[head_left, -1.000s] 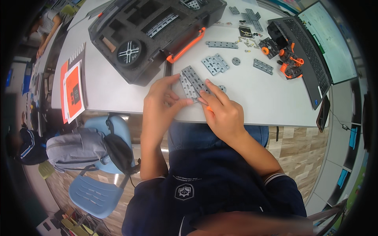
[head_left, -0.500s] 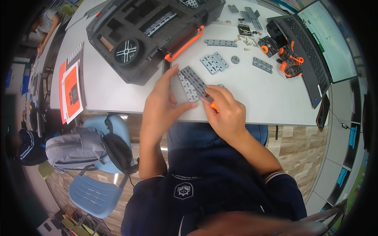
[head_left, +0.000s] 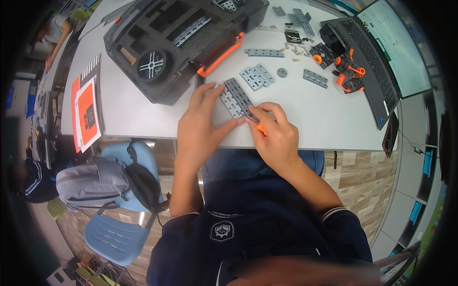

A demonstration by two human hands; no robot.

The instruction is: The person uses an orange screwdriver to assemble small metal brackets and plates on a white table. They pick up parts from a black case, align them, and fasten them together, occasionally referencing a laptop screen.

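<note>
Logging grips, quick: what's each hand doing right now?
Left hand: curved, holding the perforated gray plates by their edges.
Right hand: closed on a partly hidden orange-handled tool, at the plates' near end.

A pale grey strip and a darker grey strip, both long and full of holes, run side by side over the worktop, slanting from far left to near right. An orange piece, partly hidden, shows just off their near end.

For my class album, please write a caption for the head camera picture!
Left grip and right grip at grey perforated plates on a white table, near an open case and a laptop.
</note>
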